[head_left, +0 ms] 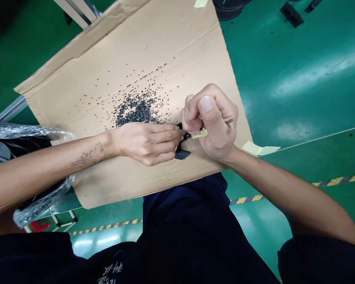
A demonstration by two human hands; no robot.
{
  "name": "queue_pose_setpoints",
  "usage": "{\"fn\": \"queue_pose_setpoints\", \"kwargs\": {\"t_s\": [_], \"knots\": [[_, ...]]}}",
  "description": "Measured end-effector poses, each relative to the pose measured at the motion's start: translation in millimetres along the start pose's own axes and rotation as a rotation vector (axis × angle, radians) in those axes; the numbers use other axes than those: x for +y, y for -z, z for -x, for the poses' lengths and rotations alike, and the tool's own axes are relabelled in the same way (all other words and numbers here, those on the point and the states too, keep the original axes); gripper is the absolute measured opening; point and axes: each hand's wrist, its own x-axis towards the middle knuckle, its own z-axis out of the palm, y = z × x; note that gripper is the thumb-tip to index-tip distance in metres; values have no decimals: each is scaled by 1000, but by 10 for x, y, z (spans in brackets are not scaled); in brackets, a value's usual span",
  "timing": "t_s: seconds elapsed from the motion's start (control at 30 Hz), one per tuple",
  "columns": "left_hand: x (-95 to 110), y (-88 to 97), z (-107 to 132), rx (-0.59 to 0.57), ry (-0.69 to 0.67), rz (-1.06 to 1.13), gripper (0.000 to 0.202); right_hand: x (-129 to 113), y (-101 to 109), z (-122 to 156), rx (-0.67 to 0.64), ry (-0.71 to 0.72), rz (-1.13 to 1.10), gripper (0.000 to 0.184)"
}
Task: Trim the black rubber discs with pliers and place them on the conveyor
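Note:
My left hand (148, 144) reaches across the cardboard with its fingers pressed together on a small black plastic part (182, 154). Most of that part is hidden under the fingers; a dark curved, ridged end shows below them. Closed in a fist, my right hand (217, 122) grips a thin tool (230, 121), whose grey end sticks out beside the thumb. Something pale yellow shows on the tool under the fist, close to the black part. The tool's tip is hard to make out. Beyond my left hand lies a scattered heap of tiny black pieces (140, 108).
The cardboard sheet (195, 43) covers part of a green table (284, 98), held by yellowish tape (258, 149) at the right edge. A clear plastic bag (44, 132) with black items stands at left. Black parts (292, 15) lie at the upper right.

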Motion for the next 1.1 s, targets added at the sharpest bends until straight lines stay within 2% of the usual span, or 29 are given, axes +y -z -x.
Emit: {"fn": "queue_pose_setpoints", "kwargs": {"t_s": [0.2,0.47,0.6,0.77,0.9,1.1], "knots": [[176,-89,-18,88,3,-128,18,41,-5,0,41,34,40,36],[445,-214,-20,94,47,-479,20,38,19,30,-28,115,-72,28],[541,-299,-9,170,96,-583,20,33,15,41,-11,134,-62,28],[720,-402,-82,195,222,-547,29,10,23,35,1,37,-28,34],[865,-478,-177,178,315,-597,35,-10,41,35,-10,49,-100,28],[922,-521,-221,160,324,-700,30,-1,18,40,20,-9,-64,35]]}}
